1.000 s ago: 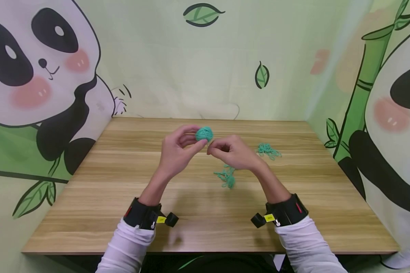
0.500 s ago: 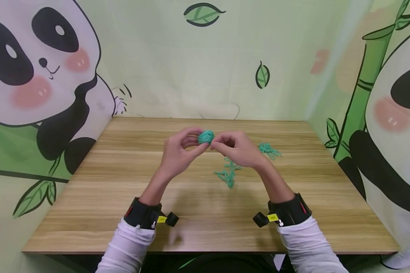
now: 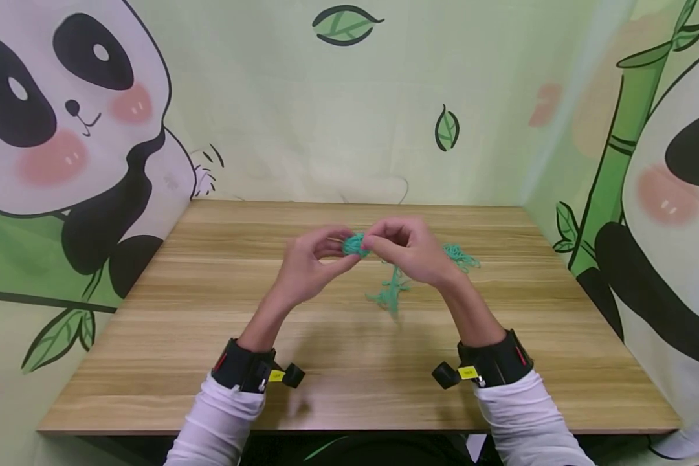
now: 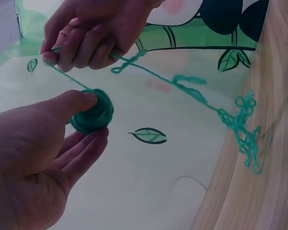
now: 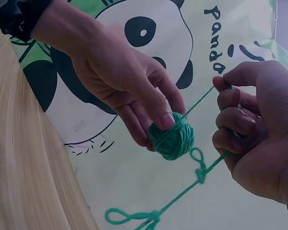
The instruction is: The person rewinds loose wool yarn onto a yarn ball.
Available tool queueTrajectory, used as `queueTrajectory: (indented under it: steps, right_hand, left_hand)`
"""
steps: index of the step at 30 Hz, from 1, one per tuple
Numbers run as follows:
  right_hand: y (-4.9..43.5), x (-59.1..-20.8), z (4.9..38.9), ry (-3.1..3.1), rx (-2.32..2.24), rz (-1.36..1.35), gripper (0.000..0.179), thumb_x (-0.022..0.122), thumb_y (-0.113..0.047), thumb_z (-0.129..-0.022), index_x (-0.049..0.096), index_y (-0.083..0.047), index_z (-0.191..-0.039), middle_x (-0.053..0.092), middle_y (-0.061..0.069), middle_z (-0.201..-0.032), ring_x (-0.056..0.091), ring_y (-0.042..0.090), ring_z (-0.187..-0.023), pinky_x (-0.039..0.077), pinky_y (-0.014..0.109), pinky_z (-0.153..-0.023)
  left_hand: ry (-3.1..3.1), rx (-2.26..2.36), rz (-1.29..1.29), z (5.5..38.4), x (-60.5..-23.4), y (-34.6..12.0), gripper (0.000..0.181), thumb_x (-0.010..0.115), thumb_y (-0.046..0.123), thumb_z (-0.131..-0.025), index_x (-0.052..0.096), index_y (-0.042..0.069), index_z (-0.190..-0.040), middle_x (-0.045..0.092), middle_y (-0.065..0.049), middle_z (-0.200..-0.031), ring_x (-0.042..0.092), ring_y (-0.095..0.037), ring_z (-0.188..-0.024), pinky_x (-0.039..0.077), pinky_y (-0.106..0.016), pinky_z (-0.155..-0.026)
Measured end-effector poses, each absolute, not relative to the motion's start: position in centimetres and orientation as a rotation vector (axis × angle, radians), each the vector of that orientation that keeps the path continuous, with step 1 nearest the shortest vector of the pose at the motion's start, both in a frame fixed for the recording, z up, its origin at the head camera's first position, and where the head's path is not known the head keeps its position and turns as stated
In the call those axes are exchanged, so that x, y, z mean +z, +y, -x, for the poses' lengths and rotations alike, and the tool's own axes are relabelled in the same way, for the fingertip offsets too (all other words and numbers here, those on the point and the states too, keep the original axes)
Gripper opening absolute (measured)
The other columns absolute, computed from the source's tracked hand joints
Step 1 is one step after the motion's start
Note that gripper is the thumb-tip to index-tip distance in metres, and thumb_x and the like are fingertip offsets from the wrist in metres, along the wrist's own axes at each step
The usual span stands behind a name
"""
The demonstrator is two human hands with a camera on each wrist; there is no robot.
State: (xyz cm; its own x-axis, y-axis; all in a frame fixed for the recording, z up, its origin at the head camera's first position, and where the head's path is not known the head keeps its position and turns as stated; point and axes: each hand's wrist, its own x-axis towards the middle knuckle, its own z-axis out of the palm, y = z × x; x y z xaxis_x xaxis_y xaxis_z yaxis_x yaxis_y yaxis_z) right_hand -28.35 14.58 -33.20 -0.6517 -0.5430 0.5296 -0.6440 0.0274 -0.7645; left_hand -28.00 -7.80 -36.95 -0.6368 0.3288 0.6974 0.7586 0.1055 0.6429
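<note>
A small ball of teal yarn [image 4: 98, 112] is held between the thumb and fingers of my left hand [image 3: 311, 268], raised over the table. From the ball a taut strand runs to my right hand [image 3: 410, 252], whose thumb and index finger pinch it. In the right wrist view the other fingers of the right hand [image 5: 254, 124] curl round the same strand. Below that hand the yarn [image 5: 175, 196] hangs with small loops and tangles in it. Its lower end joins a loose tangle of yarn [image 3: 389, 296] on the table.
A second loose heap of teal yarn [image 3: 459, 257] lies on the wooden table [image 3: 210, 382], beyond the right hand. Behind the table hangs a backdrop [image 3: 279, 129] printed with pandas and leaves. Black wrist straps with small cameras sit on both forearms.
Both hands have shifted slightly to the right. The right hand has risen and come over the near side of the ball. Yarn has lifted from the near tangle into a hanging strand.
</note>
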Motion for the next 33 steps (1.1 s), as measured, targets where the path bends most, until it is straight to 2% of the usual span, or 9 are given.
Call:
queueTrajectory:
  steps: [3, 6, 12, 18, 25, 31, 33]
  right_hand:
    - [14.6, -33.2, 28.4, -2.137, 1.725, -1.22, 0.018, 0.061, -0.005, -0.101, 0.071, 0.01, -0.098, 0.057, 0.001, -0.071, 0.041, 0.013, -0.055, 0.035, 0.019, -0.049]
    - [14.6, -33.2, 28.6, -2.132, 1.685, -1.158, 0.016, 0.062, -0.002, -0.1, 0.072, 0.01, -0.098, 0.06, 0.002, -0.071, 0.042, 0.013, -0.054, 0.036, 0.019, -0.048]
    - [14.8, -34.1, 29.5, -2.19, 1.604, -1.062, 0.016, 0.064, -0.011, -0.102, 0.074, 0.001, -0.102, 0.047, 0.0, -0.062, 0.037, 0.015, -0.05, 0.03, 0.021, -0.044]
    - [14.8, -35.0, 30.5, -2.254, 1.573, -1.019, 0.016, 0.065, -0.015, -0.103, 0.074, -0.002, -0.103, 0.055, 0.005, -0.068, 0.043, 0.017, -0.055, 0.037, 0.021, -0.049]
    - [14.7, -35.7, 31.0, -2.316, 1.564, -0.982, 0.016, 0.063, -0.007, -0.103, 0.073, 0.005, -0.106, 0.058, 0.024, -0.073, 0.044, 0.014, -0.056, 0.036, 0.019, -0.05]
    - [14.7, -36.0, 31.3, -2.358, 1.55, -0.974, 0.017, 0.059, -0.003, -0.104, 0.072, 0.008, -0.105, 0.055, 0.027, -0.071, 0.043, 0.014, -0.057, 0.035, 0.018, -0.051]
    - [14.7, -36.3, 31.6, -2.373, 1.555, -0.959, 0.018, 0.059, -0.005, -0.105, 0.073, 0.006, -0.105, 0.059, 0.024, -0.073, 0.044, 0.014, -0.057, 0.037, 0.019, -0.051]
  left_hand:
    - [-2.068, -1.555, 1.09, 28.5, -37.7, -7.9, 0.032, 0.08, 0.0, -0.087, 0.071, -0.004, -0.118, 0.074, -0.015, -0.108, 0.074, -0.021, -0.089, 0.063, -0.041, -0.083]
    - [-2.106, -1.586, 1.128, 28.5, -37.9, -7.9, 0.034, 0.081, 0.002, -0.087, 0.071, -0.002, -0.119, 0.075, -0.013, -0.108, 0.073, -0.018, -0.09, 0.063, -0.038, -0.083]
    - [-2.091, -1.688, 1.231, 27.0, -36.6, -7.9, 0.034, 0.079, -0.007, -0.085, 0.069, -0.01, -0.117, 0.074, -0.022, -0.105, 0.073, -0.028, -0.092, 0.062, -0.045, -0.083]
    - [-2.026, -1.819, 1.282, 26.8, -36.3, -8.0, 0.035, 0.075, -0.014, -0.085, 0.065, -0.014, -0.119, 0.071, -0.028, -0.106, 0.071, -0.033, -0.093, 0.062, -0.043, -0.083]
    - [-1.966, -1.888, 1.267, 26.6, -36.1, -7.9, 0.036, 0.073, -0.017, -0.085, 0.063, -0.017, -0.12, 0.07, -0.031, -0.107, 0.07, -0.038, -0.092, 0.063, -0.041, -0.083]
    - [-1.945, -1.897, 1.256, 26.5, -35.9, -7.9, 0.037, 0.072, -0.018, -0.085, 0.063, -0.016, -0.121, 0.07, -0.031, -0.108, 0.071, -0.034, -0.092, 0.063, -0.037, -0.082]
    - [-1.934, -1.901, 1.258, 26.4, -35.8, -7.9, 0.037, 0.072, -0.018, -0.085, 0.063, -0.017, -0.121, 0.07, -0.032, -0.108, 0.071, -0.033, -0.092, 0.063, -0.036, -0.082]
